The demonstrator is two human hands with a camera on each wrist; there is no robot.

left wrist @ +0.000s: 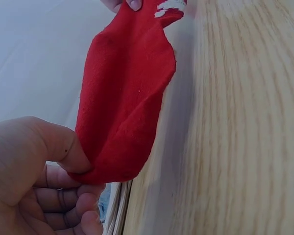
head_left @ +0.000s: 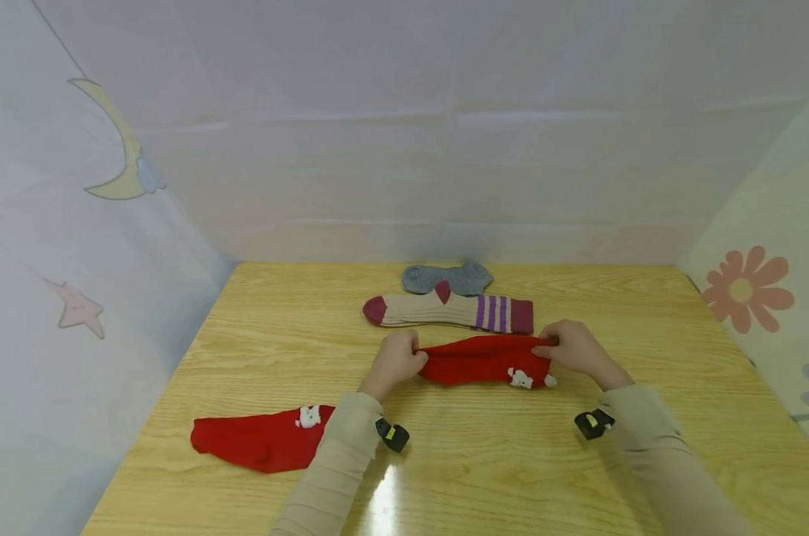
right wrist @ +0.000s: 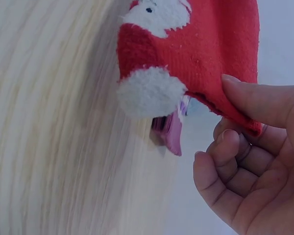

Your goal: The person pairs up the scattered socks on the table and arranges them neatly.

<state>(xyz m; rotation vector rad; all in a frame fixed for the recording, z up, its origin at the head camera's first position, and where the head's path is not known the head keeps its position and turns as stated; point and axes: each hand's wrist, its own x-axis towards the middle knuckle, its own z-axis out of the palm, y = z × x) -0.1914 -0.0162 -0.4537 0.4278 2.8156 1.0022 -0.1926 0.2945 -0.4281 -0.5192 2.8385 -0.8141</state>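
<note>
A red sock (head_left: 474, 361) with a white fuzzy animal patch and a small white pompom is stretched sideways between both hands, just above the table. My left hand (head_left: 396, 363) pinches its left end between thumb and forefinger; the left wrist view shows this end of the sock (left wrist: 122, 107) close up. My right hand (head_left: 574, 348) pinches the cuff corner at the other end, and in the right wrist view the pompom (right wrist: 152, 92) hangs beside the fingers (right wrist: 225, 152). A second red sock (head_left: 257, 441) with a similar patch lies at the front left, partly hidden by the left sleeve.
Behind the held sock lies a beige sock (head_left: 411, 309) with maroon toe, heel and cuff and purple stripes. Farther back, a grey sock (head_left: 454, 278) lies near the table's rear edge. The wooden table (head_left: 511, 476) is bordered by printed fabric walls (head_left: 444, 149).
</note>
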